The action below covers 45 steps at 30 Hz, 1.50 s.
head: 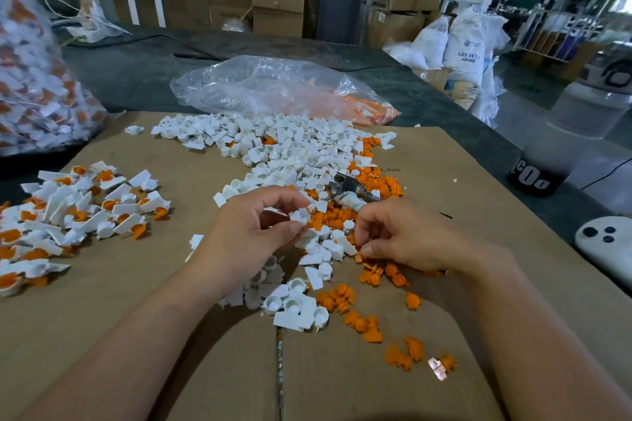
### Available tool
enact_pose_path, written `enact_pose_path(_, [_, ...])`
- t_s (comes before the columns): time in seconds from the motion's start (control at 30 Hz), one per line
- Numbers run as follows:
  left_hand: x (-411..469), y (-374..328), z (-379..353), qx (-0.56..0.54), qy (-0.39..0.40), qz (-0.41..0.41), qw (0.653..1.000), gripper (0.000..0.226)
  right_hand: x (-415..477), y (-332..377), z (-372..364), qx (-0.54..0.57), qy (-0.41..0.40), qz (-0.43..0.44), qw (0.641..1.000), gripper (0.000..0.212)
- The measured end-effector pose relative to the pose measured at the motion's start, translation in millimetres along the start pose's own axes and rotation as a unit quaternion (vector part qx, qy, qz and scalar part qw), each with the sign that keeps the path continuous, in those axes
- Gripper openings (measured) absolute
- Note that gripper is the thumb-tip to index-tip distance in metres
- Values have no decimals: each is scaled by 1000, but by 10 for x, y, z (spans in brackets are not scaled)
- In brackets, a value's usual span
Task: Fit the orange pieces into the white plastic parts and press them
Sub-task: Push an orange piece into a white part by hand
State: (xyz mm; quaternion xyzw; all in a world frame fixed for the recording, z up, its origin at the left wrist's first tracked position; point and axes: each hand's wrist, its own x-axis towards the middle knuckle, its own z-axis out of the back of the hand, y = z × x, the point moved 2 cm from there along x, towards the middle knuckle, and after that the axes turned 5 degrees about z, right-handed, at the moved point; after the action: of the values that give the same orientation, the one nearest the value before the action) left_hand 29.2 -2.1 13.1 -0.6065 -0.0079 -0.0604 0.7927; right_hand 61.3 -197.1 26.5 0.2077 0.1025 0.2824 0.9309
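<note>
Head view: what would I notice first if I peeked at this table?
A big heap of white plastic parts covers the middle of the cardboard, with bright orange pieces scattered along its right side. The left hand pinches one white part, and finished ones lie piled at the left.

Two hands (251, 232) (405, 236), two clear bags (273, 85) (30, 79)

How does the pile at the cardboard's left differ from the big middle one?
The left pile holds white parts with orange pieces fitted; the middle pile holds them loose, unjoined. The left pile lies apart from both hands; the left hand pinches a white part over the middle pile, and the right hand reaches into it. Both piles rest on the cardboard.
</note>
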Motion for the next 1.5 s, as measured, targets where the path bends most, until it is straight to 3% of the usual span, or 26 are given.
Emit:
enact_pose_path(0.17, [15, 26, 11, -21, -22, 15, 999, 19, -35, 2, 61, 93, -37, -17, 995, 22])
enact_pose_path(0.37, [10, 3, 46, 27, -51, 29, 998, 46, -16, 42, 78, 72, -92, 22, 993, 22])
enact_pose_path(0.47, [-13, -24, 44, 15, -44, 45, 998, 35, 20, 49, 40, 14, -84, 28, 996, 26])
enact_pose_path(0.63, [-35, -34, 49, -34, -59, 54, 996, 24, 8, 126, 51, 71, -156, 39, 984, 30])
enact_pose_path(0.83, [-22, -23, 41, -78, -47, 50, 995, 22, 1, 242, 12, 169, -224, 53, 958, 18])
enact_pose_path(1.03, [1, 9, 10, -123, -38, 55, 990, 10, 14, 343, -46, 220, -238, 73, 943, 19])
enact_pose_path(1.37, [13, 13, -3, -176, -26, 66, 982, 17, 49, 455, -129, 204, -262, 88, 939, 26])
enact_pose_path(1.5, [19, 12, 1, -159, -31, 64, 985, 36, 45, 459, -143, 196, -261, 95, 941, 24])
